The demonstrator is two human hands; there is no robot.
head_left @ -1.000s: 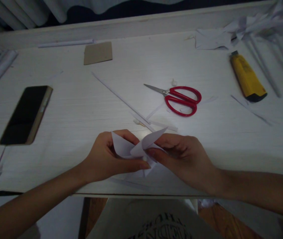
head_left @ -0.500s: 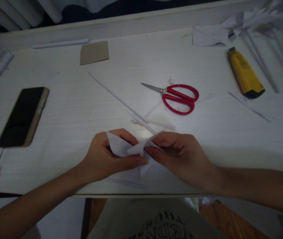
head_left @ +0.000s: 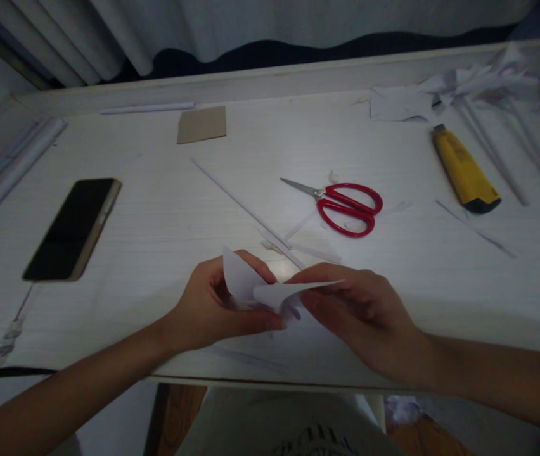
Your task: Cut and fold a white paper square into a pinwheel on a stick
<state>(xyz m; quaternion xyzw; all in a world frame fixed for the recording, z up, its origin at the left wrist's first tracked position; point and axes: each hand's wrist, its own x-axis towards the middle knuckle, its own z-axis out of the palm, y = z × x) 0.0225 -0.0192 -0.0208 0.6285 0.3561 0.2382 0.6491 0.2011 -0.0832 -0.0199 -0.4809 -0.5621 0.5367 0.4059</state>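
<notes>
A folded piece of white paper point(head_left: 255, 290) with pointed flaps is held between both hands just above the near edge of the white table point(head_left: 165, 215). My left hand point(head_left: 213, 307) pinches its left side, thumb along the bottom. My right hand point(head_left: 355, 310) grips the right flap with thumb and fingers. The folds in the middle are partly hidden by my fingers.
Red-handled scissors point(head_left: 341, 201) lie beyond the hands. A yellow utility knife point(head_left: 464, 170) lies at the right, a dark phone point(head_left: 73, 228) at the left. A thin rolled paper stick point(head_left: 246, 209), a cardboard square point(head_left: 202, 124) and paper scraps point(head_left: 441, 88) lie farther back.
The right flap of the paper has been bent down from pointing up to lying nearly flat. The view has tilted, so everything sits slightly lower and to the right in the picture.
</notes>
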